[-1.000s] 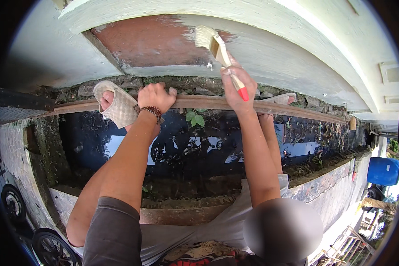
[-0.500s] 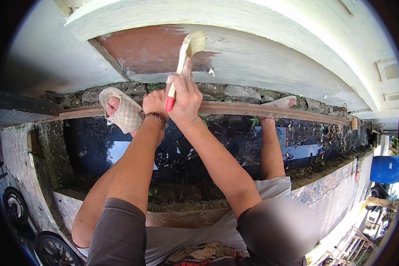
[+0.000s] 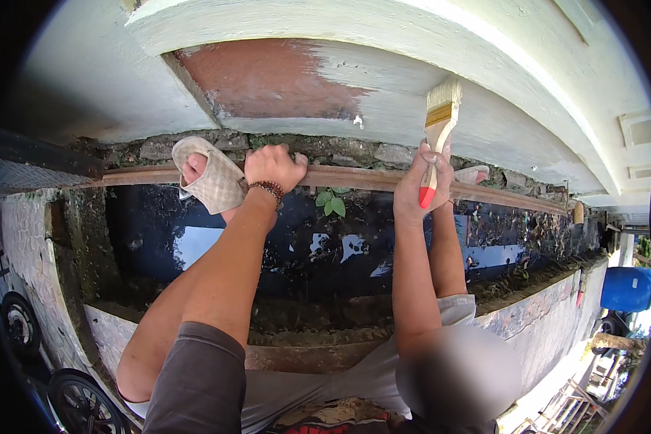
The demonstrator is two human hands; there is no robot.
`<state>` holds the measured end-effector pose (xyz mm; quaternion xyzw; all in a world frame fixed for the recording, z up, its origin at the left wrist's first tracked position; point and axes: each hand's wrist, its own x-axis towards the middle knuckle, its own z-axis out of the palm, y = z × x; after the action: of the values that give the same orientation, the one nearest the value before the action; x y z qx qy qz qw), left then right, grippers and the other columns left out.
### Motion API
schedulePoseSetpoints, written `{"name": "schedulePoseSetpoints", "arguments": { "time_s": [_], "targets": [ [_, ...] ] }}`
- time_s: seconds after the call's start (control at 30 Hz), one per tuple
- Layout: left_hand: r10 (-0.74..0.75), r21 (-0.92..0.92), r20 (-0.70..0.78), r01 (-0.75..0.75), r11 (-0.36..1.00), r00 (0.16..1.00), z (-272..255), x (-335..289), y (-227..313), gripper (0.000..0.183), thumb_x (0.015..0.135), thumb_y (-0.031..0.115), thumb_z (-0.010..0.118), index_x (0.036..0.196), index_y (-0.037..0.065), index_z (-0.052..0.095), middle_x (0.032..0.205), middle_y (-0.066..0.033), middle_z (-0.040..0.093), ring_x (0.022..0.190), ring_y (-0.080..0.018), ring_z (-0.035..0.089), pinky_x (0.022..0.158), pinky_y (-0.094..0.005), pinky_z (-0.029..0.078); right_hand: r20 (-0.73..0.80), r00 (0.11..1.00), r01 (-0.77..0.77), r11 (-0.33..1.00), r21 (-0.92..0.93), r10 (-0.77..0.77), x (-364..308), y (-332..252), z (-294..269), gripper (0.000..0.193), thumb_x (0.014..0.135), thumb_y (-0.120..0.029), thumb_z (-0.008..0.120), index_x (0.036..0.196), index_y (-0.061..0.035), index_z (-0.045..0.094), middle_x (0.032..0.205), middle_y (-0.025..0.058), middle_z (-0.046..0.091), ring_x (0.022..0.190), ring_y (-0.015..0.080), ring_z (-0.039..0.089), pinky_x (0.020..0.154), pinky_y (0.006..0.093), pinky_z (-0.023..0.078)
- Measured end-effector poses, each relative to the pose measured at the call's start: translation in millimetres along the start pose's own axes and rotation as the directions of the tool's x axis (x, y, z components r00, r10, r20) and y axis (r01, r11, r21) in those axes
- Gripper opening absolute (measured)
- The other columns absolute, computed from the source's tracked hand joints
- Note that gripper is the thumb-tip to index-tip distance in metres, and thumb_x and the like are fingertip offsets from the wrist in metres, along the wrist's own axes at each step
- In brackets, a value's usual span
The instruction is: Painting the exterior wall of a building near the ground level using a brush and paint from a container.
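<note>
My right hand (image 3: 421,184) grips a flat paintbrush (image 3: 441,119) with a pale handle, a red end and whitish bristles pointing up. The bristles are at the pale painted wall (image 3: 383,83); whether they touch it I cannot tell. On that wall, left of the brush, is a reddish-brown patch (image 3: 260,79) with ragged brushed edges. My left hand (image 3: 275,166), with a bead bracelet (image 3: 269,191) at its wrist, is closed over a long brown wooden beam (image 3: 347,177). Its fingertips are partly hidden.
Dark water (image 3: 318,246) with leaves and reflections lies below the beam in a walled channel. My slippered left foot (image 3: 213,173) rests on the beam; the other slipper (image 3: 470,175) is to the right. A small plant (image 3: 331,202) grows beside the beam. A blue barrel (image 3: 627,289) stands far right.
My right hand has moved right with the paintbrush, away from the brown patch and my left hand. The view has shifted slightly. My left hand stays on the beam.
</note>
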<state>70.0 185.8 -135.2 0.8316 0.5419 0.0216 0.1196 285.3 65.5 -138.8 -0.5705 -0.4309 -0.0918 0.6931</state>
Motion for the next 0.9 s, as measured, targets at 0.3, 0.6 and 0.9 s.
{"name": "schedulePoseSetpoints", "arguments": {
  "time_s": [0.3, 0.6, 0.9],
  "targets": [
    [0.017, -0.002, -0.069, -0.017, 1.000, 0.997, 24, 9, -30, 0.032, 0.080, 0.040, 0.059, 0.079, 0.010, 0.072, 0.079, -0.0160, 0.071, 0.081, -0.0330, 0.070, 0.079, -0.0426, 0.052, 0.280, 0.937, 0.205, 0.978, 0.036, -0.207, -33, -95, 122, 0.019, 0.077, 0.003, 0.069, 0.092, -0.0006, 0.060, 0.127, 0.0314, 0.058, 0.116, 0.0447, 0.060, 0.091, 0.0434, 0.054],
    [-0.021, 0.015, -0.008, 0.021, 1.000, 1.000, -2, -2, 0, 0.042, 0.082, 0.045, 0.054, 0.086, 0.008, 0.074, 0.083, -0.0184, 0.072, 0.084, -0.0340, 0.070, 0.085, -0.0454, 0.051, -0.210, 0.976, -0.085, 0.990, -0.110, 0.060, 3, 10, -32, 0.011, 0.093, 0.004, 0.059, 0.098, -0.0005, 0.050, 0.112, 0.0248, 0.066, 0.089, 0.0203, 0.064, 0.078, 0.0330, 0.055],
    [0.043, -0.163, -0.102, -0.059, 0.985, 0.994, 89, 8, -78, 0.031, 0.085, 0.038, 0.055, 0.089, 0.011, 0.070, 0.081, -0.0158, 0.070, 0.082, -0.0336, 0.069, 0.079, -0.0438, 0.052, 0.363, 0.916, 0.119, 0.980, 0.161, -0.170, -57, -94, 137, 0.020, 0.078, 0.002, 0.064, 0.096, -0.0050, 0.060, 0.129, 0.0320, 0.056, 0.114, 0.0422, 0.062, 0.088, 0.0433, 0.054]
  ]
}}
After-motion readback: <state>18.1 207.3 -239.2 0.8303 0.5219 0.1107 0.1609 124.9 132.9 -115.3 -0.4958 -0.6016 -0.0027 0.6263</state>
